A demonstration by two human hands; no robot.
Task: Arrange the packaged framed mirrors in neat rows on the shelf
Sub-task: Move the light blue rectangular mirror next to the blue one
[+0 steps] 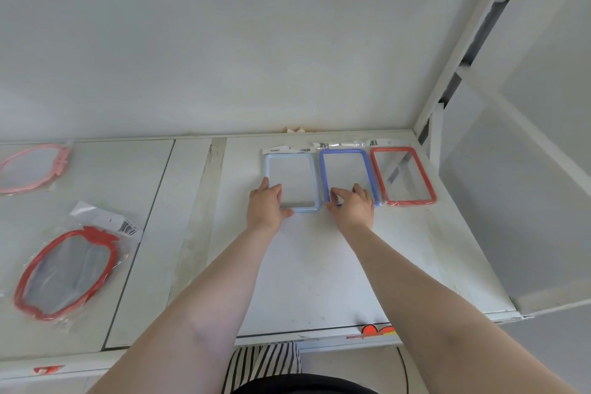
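My left hand [267,205] grips the near left corner of the light blue framed mirror [291,182], thumb along its near edge. My right hand [353,206] pinches the near edge of the darker blue framed mirror [348,176] just beside it. Right of that hand lies the red rectangular mirror [403,175], so three sit in a row at the back of the shelf [303,265]. Far to my left, the red strawberry-shaped mirror [68,272] and, beyond it, the pink oval mirror [33,168] remain unarranged.
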